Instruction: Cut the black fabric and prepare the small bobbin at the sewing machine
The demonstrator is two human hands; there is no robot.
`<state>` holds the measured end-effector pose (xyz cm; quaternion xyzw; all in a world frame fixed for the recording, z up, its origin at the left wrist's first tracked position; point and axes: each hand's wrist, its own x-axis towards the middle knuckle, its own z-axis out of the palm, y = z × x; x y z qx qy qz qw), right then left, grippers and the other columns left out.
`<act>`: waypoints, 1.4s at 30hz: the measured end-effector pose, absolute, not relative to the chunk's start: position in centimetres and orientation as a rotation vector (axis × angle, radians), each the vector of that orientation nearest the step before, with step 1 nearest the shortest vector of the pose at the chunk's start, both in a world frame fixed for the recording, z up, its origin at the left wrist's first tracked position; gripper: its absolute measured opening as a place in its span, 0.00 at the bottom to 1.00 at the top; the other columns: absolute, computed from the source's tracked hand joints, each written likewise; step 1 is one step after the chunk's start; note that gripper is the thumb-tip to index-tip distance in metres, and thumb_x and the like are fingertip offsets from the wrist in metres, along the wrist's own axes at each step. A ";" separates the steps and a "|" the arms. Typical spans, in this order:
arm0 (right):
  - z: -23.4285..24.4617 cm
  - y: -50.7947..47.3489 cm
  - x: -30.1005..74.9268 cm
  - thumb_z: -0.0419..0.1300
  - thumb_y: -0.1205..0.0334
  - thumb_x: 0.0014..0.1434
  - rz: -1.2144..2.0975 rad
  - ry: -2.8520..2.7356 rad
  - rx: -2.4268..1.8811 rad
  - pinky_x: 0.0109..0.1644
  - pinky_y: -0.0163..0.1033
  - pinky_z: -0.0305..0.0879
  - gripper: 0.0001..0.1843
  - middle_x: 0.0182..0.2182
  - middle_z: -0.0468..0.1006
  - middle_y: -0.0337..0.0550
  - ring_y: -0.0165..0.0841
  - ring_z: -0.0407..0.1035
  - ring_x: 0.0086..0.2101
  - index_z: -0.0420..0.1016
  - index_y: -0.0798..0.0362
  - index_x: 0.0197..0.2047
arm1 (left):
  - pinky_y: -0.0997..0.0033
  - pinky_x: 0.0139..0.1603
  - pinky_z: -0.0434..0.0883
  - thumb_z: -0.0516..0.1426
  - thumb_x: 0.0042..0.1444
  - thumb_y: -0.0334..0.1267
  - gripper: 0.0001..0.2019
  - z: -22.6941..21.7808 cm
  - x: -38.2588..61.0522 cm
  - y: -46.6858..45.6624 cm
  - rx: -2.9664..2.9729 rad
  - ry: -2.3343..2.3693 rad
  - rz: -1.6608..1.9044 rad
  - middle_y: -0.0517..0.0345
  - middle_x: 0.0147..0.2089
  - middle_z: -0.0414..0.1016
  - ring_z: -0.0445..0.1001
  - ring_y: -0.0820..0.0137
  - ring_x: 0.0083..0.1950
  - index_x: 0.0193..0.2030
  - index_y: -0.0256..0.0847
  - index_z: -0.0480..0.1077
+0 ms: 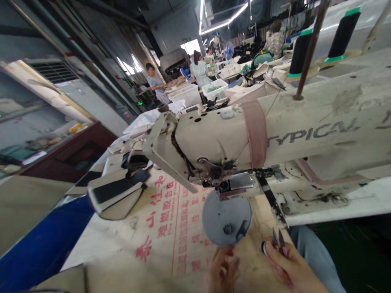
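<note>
My right hand [285, 260] is closed around a pair of thread snips [279, 240], whose blades point up. Between its thumb and fingers it also pinches a small round bobbin [263, 247] with a dark middle and a pale rim. Just below a grey round disc [216, 219], my left hand [224, 268] has its fingers curled together; blur hides what they hold, if anything. The disc lies under the head of a beige sewing machine [210, 138], and a small dark piece sits on it.
The board [165, 248] with red print forms the worktop. Sewn beige and black pieces [119, 193] lie at its left. Two black thread cones [342, 36] stand above the machine arm. People work at tables [183, 87] with white bins behind.
</note>
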<state>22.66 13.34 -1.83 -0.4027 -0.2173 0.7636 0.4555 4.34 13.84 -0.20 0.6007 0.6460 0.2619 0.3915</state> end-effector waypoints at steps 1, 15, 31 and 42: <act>-1.9 13.3 22.7 0.61 0.42 0.49 1.865 -0.578 -1.028 0.15 0.28 0.33 0.23 0.14 0.48 0.25 0.19 0.36 0.14 0.60 0.53 0.28 | 0.74 0.27 0.66 0.49 0.54 0.55 0.22 0.6 3.8 14.2 1.503 1.675 0.706 0.52 0.37 0.73 0.69 0.72 0.27 0.42 0.41 0.72; 2.2 10.9 19.1 0.46 0.48 0.61 1.407 -1.333 -1.237 0.46 0.36 0.65 0.22 0.34 0.76 0.45 0.36 0.69 0.39 0.73 0.54 0.41 | 0.74 0.38 0.71 0.59 0.50 0.45 0.15 2.2 7.6 10.8 0.991 1.302 1.067 0.50 0.41 0.76 0.73 0.67 0.40 0.41 0.39 0.74; 5.2 10.5 20.2 0.50 0.56 0.62 1.151 -1.690 -1.110 0.51 0.35 0.62 0.15 0.44 0.73 0.45 0.33 0.66 0.46 0.71 0.50 0.48 | 0.73 0.42 0.72 0.55 0.54 0.40 0.10 5.7 5.4 9.2 1.439 1.387 1.115 0.53 0.39 0.75 0.74 0.69 0.40 0.42 0.41 0.70; 1.4 8.2 18.9 0.46 0.35 0.55 1.370 -1.193 -1.382 0.27 0.36 0.68 0.28 0.23 0.71 0.42 0.34 0.70 0.26 0.68 0.53 0.35 | 0.76 0.21 0.61 0.57 0.49 0.48 0.14 -0.8 5.0 6.9 1.455 1.440 0.675 0.58 0.20 0.71 0.66 0.75 0.19 0.24 0.38 0.72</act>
